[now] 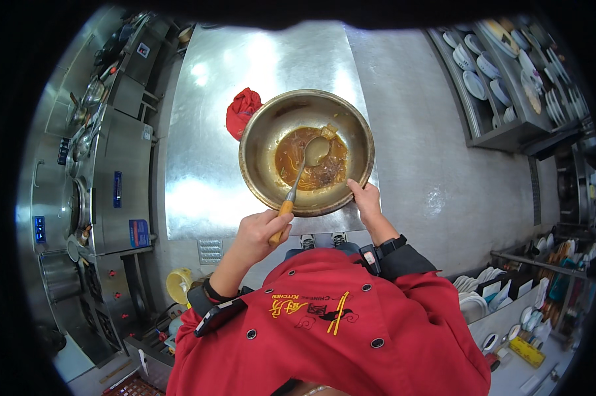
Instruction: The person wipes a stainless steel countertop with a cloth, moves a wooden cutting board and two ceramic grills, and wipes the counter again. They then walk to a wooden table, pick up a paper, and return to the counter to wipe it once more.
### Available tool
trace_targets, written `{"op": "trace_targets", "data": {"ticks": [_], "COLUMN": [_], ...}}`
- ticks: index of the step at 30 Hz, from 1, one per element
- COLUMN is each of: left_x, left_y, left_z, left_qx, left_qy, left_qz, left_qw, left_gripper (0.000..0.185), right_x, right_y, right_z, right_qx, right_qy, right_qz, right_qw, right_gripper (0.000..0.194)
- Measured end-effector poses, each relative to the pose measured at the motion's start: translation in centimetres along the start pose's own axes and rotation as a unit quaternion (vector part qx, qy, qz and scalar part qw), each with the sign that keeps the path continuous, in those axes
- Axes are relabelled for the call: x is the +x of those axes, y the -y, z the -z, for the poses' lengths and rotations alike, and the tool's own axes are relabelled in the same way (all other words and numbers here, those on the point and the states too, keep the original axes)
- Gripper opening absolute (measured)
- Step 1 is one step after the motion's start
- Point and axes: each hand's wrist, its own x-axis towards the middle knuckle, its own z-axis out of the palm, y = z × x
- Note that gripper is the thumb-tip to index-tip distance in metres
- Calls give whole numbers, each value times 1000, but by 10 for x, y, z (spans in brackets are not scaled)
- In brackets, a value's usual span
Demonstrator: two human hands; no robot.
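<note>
My left hand (264, 231) is closed around the wooden handle of a metal ladle (298, 180). The ladle's bowl lies in brown broth (298, 148) with some noodles, dark bits and a pale chunk. This broth covers the bottom of a large round metal basin (258, 148). At the basin's near right rim, my right hand (366, 199) grips with the thumb over the edge and the fingers hidden outside. A crumpled red cloth (242, 111) touches or sits just behind the basin's far left side.
The basin is over a steel table (204, 163). Stoves with pans and a steel cabinet (117, 178) line the left. A dish shelf (500, 114) holds white bowls and plates at far right. A yellow bucket (179, 284) stands lower left; a rack of plates (476, 302) is lower right.
</note>
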Motion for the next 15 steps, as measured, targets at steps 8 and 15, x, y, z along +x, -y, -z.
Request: {"op": "trace_targets", "data": {"ticks": [8,15], "left_x": [0,15], "left_y": [11,37], "left_z": [-3,-12], "left_qx": [39,53], "left_qy": [-68,-36], "left_qz": [-10,-65], "left_qw": [997,996], "left_gripper": [28,30], "right_x": [1,-15], "right_y": [14,18], "right_z": [-3,-9], "right_qx": [83,94], "right_qy": [7,-12], "right_qz": [-141,-119], "right_qw": [986,988], "right_gripper": [25,23]}}
